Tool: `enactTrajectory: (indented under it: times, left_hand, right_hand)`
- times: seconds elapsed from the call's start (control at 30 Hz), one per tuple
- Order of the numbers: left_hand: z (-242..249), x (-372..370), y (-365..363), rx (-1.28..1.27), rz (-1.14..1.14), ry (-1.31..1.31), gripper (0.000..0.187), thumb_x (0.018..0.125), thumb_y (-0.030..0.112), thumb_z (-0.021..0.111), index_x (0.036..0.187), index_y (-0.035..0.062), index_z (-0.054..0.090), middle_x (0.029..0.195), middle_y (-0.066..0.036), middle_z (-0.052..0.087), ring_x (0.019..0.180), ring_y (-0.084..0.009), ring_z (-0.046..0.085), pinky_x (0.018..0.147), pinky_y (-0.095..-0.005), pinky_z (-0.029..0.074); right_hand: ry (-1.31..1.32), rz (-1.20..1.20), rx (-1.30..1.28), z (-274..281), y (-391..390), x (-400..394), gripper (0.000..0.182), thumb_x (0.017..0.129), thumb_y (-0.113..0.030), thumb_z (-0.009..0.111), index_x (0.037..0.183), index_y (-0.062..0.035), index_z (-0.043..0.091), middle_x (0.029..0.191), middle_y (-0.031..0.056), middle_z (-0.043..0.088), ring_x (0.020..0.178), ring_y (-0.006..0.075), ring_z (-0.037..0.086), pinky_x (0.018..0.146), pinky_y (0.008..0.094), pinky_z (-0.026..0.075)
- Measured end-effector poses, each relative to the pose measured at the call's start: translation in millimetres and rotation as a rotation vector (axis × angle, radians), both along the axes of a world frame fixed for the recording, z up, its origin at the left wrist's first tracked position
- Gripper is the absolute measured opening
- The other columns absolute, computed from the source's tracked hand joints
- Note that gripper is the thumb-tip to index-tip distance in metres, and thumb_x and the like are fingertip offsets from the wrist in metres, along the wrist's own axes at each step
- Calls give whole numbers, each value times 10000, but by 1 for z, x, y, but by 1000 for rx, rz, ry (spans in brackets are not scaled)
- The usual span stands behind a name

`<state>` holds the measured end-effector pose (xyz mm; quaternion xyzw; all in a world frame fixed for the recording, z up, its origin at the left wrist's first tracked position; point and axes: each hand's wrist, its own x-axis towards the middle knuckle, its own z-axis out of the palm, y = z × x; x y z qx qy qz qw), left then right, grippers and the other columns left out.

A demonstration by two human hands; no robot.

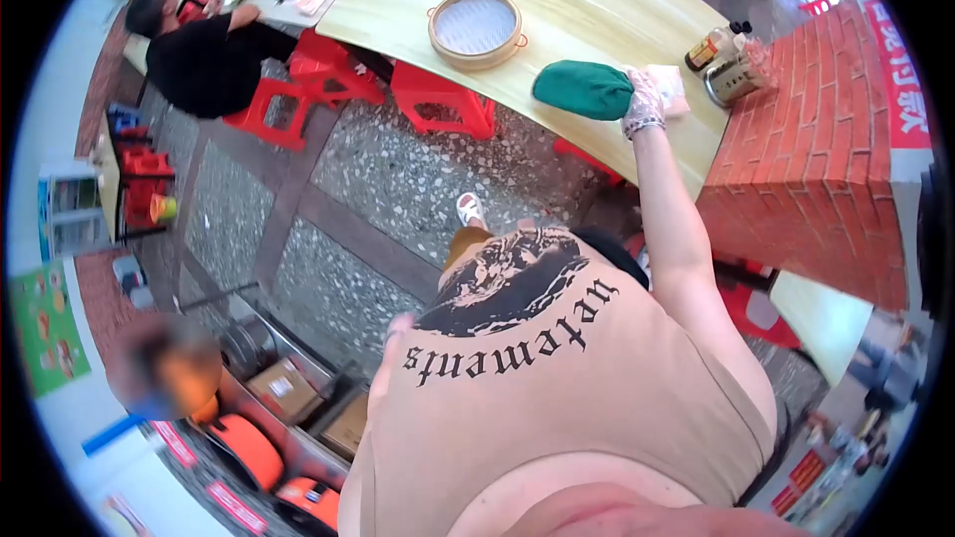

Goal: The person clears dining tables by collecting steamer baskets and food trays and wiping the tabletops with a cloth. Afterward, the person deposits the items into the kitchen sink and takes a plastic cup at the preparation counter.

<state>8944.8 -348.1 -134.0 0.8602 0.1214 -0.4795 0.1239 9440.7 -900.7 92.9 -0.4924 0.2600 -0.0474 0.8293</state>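
My right hand point(645, 102), in a clear plastic glove, reaches out over the pale wooden table point(587, 15). Its fingers are closed on the right end of a green cloth point(582, 89), which looks folded or bunched into an oval. Just beyond the hand lies a white tissue pack or paper point(668, 89). To the left of the cloth stands a round bamboo steamer point(476, 28) with a light perforated liner and red loops at its sides. My left hand point(400, 325) shows only as a small patch beside my shirt; its fingers are hidden.
A dark sauce bottle point(708, 48) and a metal holder point(731, 85) stand near the brick pillar point(806, 159). Red stools point(443, 99) line the table's near side. A person in black point(204, 60) sits at the left. Cardboard boxes point(284, 390) rest at lower left.
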Motion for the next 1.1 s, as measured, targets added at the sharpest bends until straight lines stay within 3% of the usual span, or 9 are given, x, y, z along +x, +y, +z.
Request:
enactTrajectory:
  times: [0.07,0.13,0.27,0.3,0.4,0.53,0.67,0.8,1.1]
  left_hand:
    - [47,127,43,-80,-374,-227,220,818,196,517,915,27,619,896,-206,635,833,-350,616,701,-441,497]
    - [143,262,5,-264,1098,-244,347,835,182,525,1164,72,534,862,-97,587,670,-186,539,596,-351,453]
    - [165,462,10,-516,889,-328,406,891,236,506,1271,107,447,1019,-51,575,825,-146,577,675,-285,462]
    - [183,502,-5,-541,833,-335,428,888,249,528,1280,106,434,1020,-55,574,863,-149,576,723,-286,464]
    - [171,596,-42,-709,817,-391,457,879,297,579,1266,112,424,974,-30,568,788,-128,555,658,-266,457]
    - [166,644,-99,-735,952,-216,584,875,347,598,1334,110,326,934,-42,546,712,-121,483,582,-320,429]
    - [173,687,-144,-588,1092,-172,499,877,345,578,1278,124,382,1237,-88,480,1018,-241,525,759,-439,480]
    - [146,719,-142,-616,1208,-149,423,874,256,553,1238,82,425,1165,-111,530,1025,-272,558,754,-456,508]
    - [90,737,-105,-682,1211,21,346,791,70,461,1134,33,482,1004,-151,585,896,-314,605,726,-490,551]
  right_hand:
    - [33,-74,-64,-11,19,5,271,848,-203,644,1064,-46,593,971,66,616,834,183,583,732,299,492]
    - [294,4,-206,-30,36,8,321,842,-216,652,1113,-55,590,1008,74,623,878,186,591,750,298,495]
    - [361,167,-963,-79,40,17,616,749,-349,724,1266,-77,528,1266,174,529,1172,270,505,980,386,402]
    - [393,244,-1143,-82,43,19,738,720,-443,723,1330,-110,473,1399,253,359,1301,344,358,1064,433,293]
    - [505,157,-1239,-119,68,47,808,715,-470,699,1384,-142,388,1417,279,292,1306,400,313,1080,448,266]
    - [764,327,-1332,-112,136,87,864,722,-469,692,1427,-188,279,1479,270,131,1370,410,148,1111,503,154]
    - [398,539,-1445,-104,162,140,813,694,-341,713,1391,-142,344,1449,255,213,1351,415,184,1106,501,175]
    - [275,771,-1480,-112,183,163,575,762,-163,565,1326,-155,455,1430,185,303,1327,360,272,1101,461,226]
    - [285,272,-1300,-137,182,165,545,724,-38,600,1255,-126,513,1376,173,374,1216,361,400,1016,423,362]
